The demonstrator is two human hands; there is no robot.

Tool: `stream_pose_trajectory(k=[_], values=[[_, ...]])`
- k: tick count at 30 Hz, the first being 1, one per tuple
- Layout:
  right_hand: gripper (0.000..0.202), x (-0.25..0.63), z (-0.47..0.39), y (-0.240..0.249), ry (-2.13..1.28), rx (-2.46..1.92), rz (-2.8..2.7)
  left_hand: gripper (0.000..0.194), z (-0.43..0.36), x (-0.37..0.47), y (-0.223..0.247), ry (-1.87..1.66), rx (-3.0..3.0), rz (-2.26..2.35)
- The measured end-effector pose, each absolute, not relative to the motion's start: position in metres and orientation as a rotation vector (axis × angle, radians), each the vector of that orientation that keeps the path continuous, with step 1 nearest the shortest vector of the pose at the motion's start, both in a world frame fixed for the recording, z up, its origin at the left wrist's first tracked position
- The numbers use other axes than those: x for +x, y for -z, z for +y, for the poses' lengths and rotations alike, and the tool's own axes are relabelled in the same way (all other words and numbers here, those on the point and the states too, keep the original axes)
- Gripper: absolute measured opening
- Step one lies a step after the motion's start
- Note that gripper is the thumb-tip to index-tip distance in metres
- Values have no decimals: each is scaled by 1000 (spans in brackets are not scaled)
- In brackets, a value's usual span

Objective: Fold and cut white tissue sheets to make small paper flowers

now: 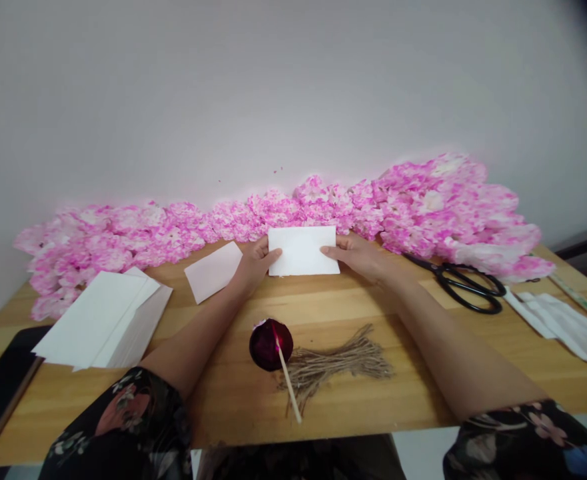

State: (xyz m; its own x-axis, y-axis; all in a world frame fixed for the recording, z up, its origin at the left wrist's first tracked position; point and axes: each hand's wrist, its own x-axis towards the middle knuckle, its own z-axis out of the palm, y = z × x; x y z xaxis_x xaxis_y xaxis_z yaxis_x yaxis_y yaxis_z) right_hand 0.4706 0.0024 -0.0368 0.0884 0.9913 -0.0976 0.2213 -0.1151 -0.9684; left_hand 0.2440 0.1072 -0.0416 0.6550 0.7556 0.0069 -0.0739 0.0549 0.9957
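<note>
Between both hands, a white rectangular sheet of paper [303,251] is held up by its two short sides. My left hand [254,264] pinches the left edge, thumb in front and fingers behind. My right hand [358,255] grips the right edge in the same way. Beside my left hand lies a single loose white sheet [213,272]. Nearer to me stands a small bowl of dark magenta liquid [264,347] with a wooden stick [289,383] leaning out of it. A bundle of brown twine pieces [343,360] lies right of the bowl.
Pink and white paper flowers [173,227] line the table's back against the wall. A stack of white paper [108,320] and a black phone [3,387] lie at left. Black-handled scissors [468,287], folded white strips [563,323] and a ruler-like strip [580,300] lie at right.
</note>
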Motion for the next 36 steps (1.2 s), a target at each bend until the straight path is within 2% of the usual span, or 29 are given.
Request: stream_pose_trajectory(k=[9, 16, 22, 29, 36], values=[[37, 471, 4, 38, -1136, -1479, -1260, 44, 106, 244, 42, -721, 1386, 619], [28, 464, 5, 34, -1049, -1565, -1246, 31, 104, 243, 43, -767, 1490, 650], [33, 454, 1, 20, -955, -1462, -1265, 28, 104, 240, 35, -947, 1641, 617], [33, 450, 1, 13, -985, -1539, -1361, 32, 109, 240, 43, -756, 1669, 638], [34, 448, 0, 11, -927, -1554, -1387, 31, 110, 241, 47, -775, 1719, 636]])
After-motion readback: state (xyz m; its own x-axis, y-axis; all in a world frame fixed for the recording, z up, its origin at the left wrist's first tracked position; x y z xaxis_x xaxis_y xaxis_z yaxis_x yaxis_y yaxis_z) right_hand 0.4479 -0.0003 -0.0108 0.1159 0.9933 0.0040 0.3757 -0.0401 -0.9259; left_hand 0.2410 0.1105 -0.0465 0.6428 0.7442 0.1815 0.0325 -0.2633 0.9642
